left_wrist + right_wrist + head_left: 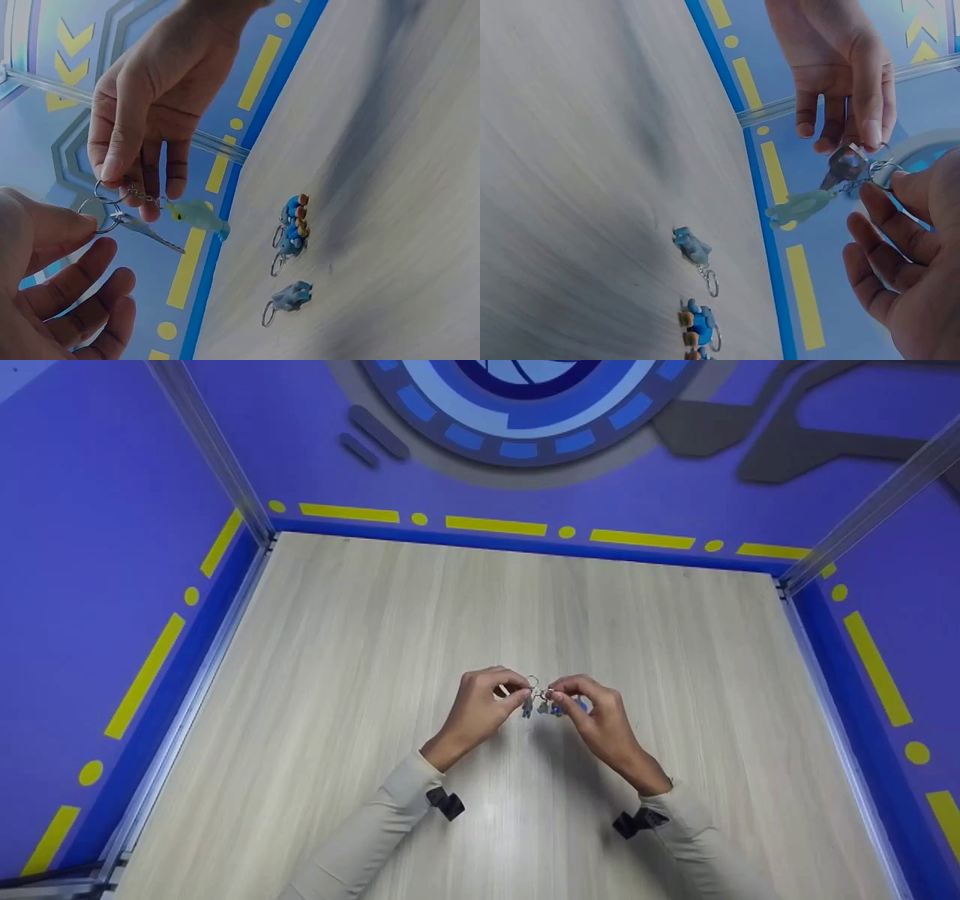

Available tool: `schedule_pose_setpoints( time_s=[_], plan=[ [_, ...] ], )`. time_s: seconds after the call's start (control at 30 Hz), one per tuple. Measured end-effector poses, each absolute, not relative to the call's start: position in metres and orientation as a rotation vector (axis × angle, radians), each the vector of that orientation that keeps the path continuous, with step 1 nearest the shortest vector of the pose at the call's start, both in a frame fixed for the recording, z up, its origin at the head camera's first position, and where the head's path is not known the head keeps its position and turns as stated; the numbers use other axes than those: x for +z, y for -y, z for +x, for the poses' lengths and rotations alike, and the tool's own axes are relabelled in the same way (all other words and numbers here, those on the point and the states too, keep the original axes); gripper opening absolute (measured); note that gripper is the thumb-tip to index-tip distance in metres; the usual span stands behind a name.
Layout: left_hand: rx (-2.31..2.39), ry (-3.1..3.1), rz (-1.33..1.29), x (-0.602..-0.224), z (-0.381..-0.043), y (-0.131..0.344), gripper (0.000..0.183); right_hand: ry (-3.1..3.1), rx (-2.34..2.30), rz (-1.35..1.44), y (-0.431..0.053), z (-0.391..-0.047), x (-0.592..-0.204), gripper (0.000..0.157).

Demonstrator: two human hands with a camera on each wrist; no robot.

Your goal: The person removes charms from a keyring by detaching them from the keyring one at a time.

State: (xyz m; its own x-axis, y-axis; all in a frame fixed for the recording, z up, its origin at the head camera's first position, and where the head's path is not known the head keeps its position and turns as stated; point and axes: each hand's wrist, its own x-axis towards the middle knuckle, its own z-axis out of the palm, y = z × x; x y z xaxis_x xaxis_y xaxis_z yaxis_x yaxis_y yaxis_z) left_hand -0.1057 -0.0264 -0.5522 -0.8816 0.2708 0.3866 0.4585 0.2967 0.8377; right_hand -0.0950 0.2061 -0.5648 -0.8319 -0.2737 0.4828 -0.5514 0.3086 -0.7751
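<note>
Between thumb and fingers, my left hand (480, 706) pinches a metal key ring (96, 213) with a silver key (148, 230) hanging from it. My right hand (602, 718) pinches the smaller ring of a keychain, whose short chain (850, 187) carries a pale green figure (801, 208). Both hands are raised over the table, fingertips close together, and the two rings overlap in the wrist views. On the tabletop below lie a grey figure keychain (292, 297) and blue figure keychains (700, 324) with orange feet, each with its ring.
A light wood-grain table (360, 622) spreads under the hands. Blue-purple panels (495, 495) with yellow markings stand around its back and sides, joined by metal corner posts (225, 457). Dark wrist mounts (448, 804) sit on the beige sleeves (375, 825).
</note>
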Motion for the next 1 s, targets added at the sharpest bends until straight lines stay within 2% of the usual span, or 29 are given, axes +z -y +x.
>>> schedule_pose_setpoints(
  time_s=[0.33, 0.5, 0.83, 1.0],
  plan=[
    [-1.812, 2.354, -0.532, -0.5566, -0.1036, 0.0232, 0.007, 2.31, 1.602, 0.652, -0.2023, -0.0906, -0.5711, 0.013],
    [-1.782, 2.427, -0.596, -0.5573, -0.1036, 0.023, 0.006, 2.316, 1.649, 0.608, -0.2016, -0.0882, -0.5717, 0.012],
    [-1.436, 2.51, -0.766, -0.5512, -0.1017, 0.0216, 0.003, 2.313, 1.598, 0.717, -0.2048, -0.0875, -0.5708, 0.014],
    [-1.427, 2.487, -0.774, -0.5503, -0.1023, 0.022, 0.004, 2.321, 1.547, 0.754, -0.207, -0.0892, -0.5712, 0.012]
  ],
)
